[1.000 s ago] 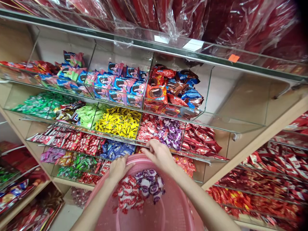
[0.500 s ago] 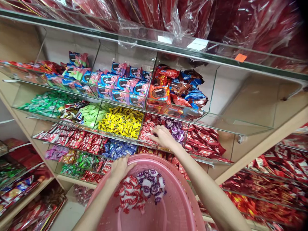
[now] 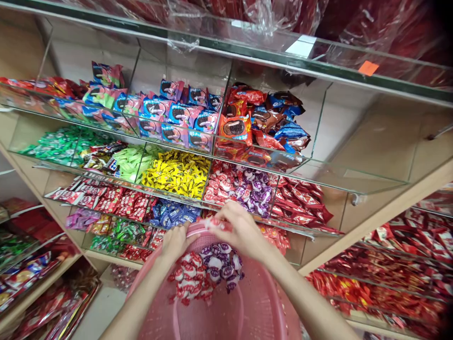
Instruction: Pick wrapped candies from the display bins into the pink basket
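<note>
My left hand (image 3: 176, 242) grips the far rim of a pink plastic basket (image 3: 262, 293), fingers curled over the edge. Above the basket's far side, my right hand (image 3: 235, 229) is closed on red-and-white wrapped candies (image 3: 214, 223), partly hidden by its fingers. Inside the basket lie a heap of red-and-white wrapped candies (image 3: 193, 278) and, beside it, a heap of purple-and-white ones (image 3: 222, 264). Just beyond my right hand, a shelf compartment holds more red candies (image 3: 221, 182) and purple candies (image 3: 253, 189).
Glass shelves (image 3: 247, 163) with dividers rise in front. Yellow packets (image 3: 177, 174), green candies (image 3: 58, 146) and blue-pink cookie packs (image 3: 177, 113) fill compartments to the left. Red packets (image 3: 300, 200) lie to the right. Plastic-wrapped red goods (image 3: 283, 14) sit on top.
My right hand has drawn back from the red candy compartment to above the basket's far rim, now with red-and-white candies in its fingers. My left hand stays on the rim.
</note>
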{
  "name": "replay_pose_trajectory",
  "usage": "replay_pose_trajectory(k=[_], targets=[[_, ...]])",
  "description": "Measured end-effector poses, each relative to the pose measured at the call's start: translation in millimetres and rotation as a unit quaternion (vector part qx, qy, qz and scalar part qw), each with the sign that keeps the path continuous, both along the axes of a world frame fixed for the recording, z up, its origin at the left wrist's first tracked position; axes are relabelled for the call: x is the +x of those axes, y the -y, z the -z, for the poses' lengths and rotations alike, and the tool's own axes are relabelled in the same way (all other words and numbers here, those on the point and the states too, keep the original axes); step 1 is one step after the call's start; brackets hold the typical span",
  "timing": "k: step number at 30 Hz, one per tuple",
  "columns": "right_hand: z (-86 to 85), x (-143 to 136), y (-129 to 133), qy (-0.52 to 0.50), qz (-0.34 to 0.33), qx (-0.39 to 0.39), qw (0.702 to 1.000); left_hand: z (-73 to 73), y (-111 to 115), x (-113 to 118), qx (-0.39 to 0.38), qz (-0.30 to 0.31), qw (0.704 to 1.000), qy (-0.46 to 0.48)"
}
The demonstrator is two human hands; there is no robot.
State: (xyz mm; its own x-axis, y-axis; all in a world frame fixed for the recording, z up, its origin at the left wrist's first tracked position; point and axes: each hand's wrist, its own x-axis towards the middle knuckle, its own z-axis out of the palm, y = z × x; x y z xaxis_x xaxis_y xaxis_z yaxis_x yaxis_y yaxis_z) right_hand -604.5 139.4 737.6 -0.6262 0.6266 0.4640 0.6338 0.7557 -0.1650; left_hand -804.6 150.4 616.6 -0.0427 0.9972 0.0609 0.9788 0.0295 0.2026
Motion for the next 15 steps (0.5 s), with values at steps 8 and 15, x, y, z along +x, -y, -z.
replay_pose_trajectory(k=[8, 15], targets=[[125.1, -7, 19, 0.241, -0.067, -0.121, 0.961, -3.6, 3, 2, -0.007, -0.011, 1.0, -0.009], [142.9, -8, 23, 0.244, -0.004, -0.142, 0.959, -6.3, 4, 2, -0.008, -0.008, 1.0, -0.006]])
